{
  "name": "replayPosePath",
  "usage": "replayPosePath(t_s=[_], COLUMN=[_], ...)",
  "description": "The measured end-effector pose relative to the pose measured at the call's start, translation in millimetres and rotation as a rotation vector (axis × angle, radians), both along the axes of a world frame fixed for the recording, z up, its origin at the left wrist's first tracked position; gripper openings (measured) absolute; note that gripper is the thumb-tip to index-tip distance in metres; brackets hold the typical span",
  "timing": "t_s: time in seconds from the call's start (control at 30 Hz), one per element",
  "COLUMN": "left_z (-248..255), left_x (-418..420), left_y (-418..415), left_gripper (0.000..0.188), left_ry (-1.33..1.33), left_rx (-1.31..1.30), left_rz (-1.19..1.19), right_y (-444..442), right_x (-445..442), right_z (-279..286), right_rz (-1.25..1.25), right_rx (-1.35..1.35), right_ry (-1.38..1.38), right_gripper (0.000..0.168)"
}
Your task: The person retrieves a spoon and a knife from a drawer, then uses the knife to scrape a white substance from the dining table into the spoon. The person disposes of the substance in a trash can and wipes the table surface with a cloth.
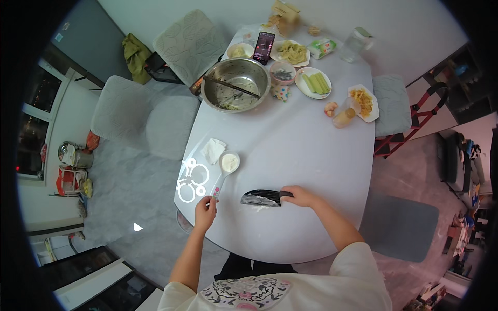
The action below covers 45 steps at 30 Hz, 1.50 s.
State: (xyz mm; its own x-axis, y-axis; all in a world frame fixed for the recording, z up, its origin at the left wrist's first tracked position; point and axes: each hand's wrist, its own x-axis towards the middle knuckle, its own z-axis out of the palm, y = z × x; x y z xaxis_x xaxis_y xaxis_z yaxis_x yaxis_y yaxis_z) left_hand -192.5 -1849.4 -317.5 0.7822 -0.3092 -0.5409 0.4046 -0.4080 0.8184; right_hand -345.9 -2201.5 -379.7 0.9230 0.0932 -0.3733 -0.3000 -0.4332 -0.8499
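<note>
My right hand (298, 196) grips the dark handle of a black-bladed kitchen knife (260, 198), its blade lying level at the table's near part and smeared with white stuff. A small white smear lies just below the blade. My left hand (206, 212) pinches the end of the handle of a white spoon (229, 162), whose bowl holds white powder and points away from me. Beyond the spoon, to the left, lies a crumpled white tissue (213, 151). All this is on the white table (295, 155).
Farther back stand a large steel bowl (235, 85) with chopsticks across it, a phone (264, 48), a pink-rimmed bowl (283, 73), a plate of green sticks (316, 83), a tilted bottle (344, 117), a plate of shredded food (362, 102) and a pitcher (354, 44). Chairs flank the table.
</note>
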Motion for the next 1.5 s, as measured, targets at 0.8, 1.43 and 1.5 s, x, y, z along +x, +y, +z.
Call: replayPosePath(t_s=[0.8,1.43,1.5], left_z=[-78.5,-71.3,-72.1], left_x=[82.5,-52.4,-54.4], left_y=[-50.6,-26.1,-49.0], left_gripper=[0.018,0.069,0.07], left_ry=[-0.698,-0.999,-0.995], left_rx=[0.068,0.417,0.362], left_rz=[-0.452,-0.401,-0.449], right_y=[133.6,134.6,148.0], right_x=[-150.0,-115.1,-120.7], right_z=[11.7,11.8,10.7], right_rz=[-1.277,-0.981,-0.899], right_rx=[0.251,0.101,0.122], right_ry=[-0.027,0.118,0.075], right_gripper=[0.02,0.02,0.02])
